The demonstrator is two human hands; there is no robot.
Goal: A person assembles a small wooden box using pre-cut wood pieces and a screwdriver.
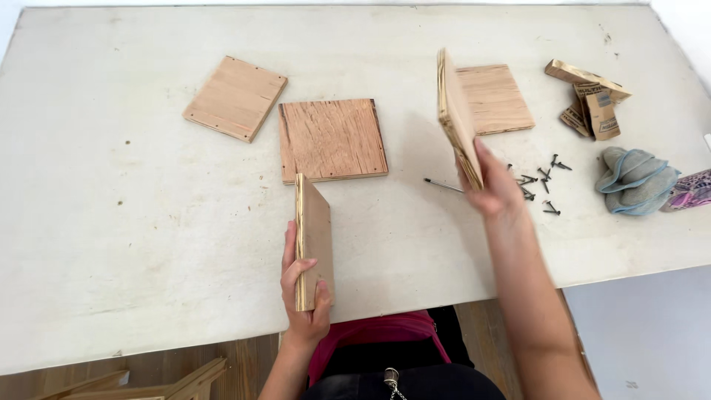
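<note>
Plywood squares fill both our hands: the left hand [304, 285] grips one board [314, 241] on edge at lower centre, the right hand [495, 189] lifts another board [458, 117] over the tabletop [111, 207], beside loose screws [539, 184].

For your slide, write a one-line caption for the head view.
Left hand and right hand each hold a plywood square on edge above a white table.

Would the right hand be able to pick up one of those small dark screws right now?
Probably not yet: the right hand grips an upright plywood square, though the small dark screws lie unobstructed beside it.
</note>
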